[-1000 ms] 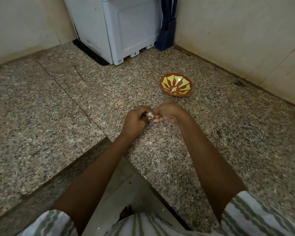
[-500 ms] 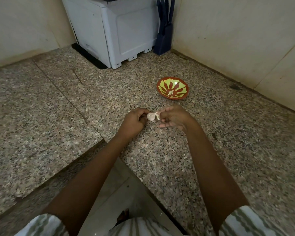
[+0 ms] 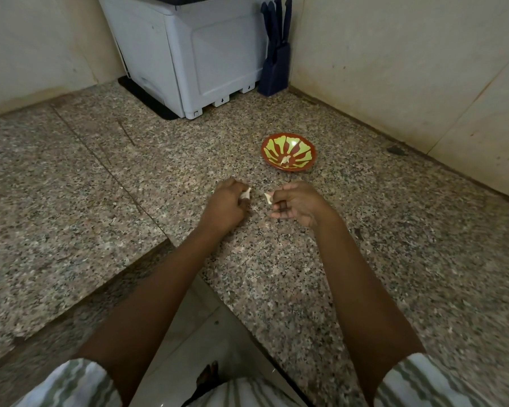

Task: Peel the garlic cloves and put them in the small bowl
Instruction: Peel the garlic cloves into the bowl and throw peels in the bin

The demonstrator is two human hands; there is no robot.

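My left hand point(image 3: 227, 202) pinches a pale garlic clove point(image 3: 246, 194) between thumb and fingers, just above the granite counter point(image 3: 100, 218). A short gap to its right, my right hand point(image 3: 297, 202) pinches a small whitish piece of garlic skin point(image 3: 268, 198). Beyond the hands stands the small red bowl with a yellow-green pattern point(image 3: 276, 143). One pale clove point(image 3: 285, 160) lies in its middle.
A white appliance point(image 3: 194, 54) stands in the far corner on a black mat. Beside it is a dark blue knife block point(image 3: 274, 66) against the wall. The counter's inner corner edge point(image 3: 185, 259) drops to a tiled floor below my arms.
My hands were together on the clove; they have now pulled apart, the left keeping the clove and the right taking away a piece of skin. The view tilted slightly.
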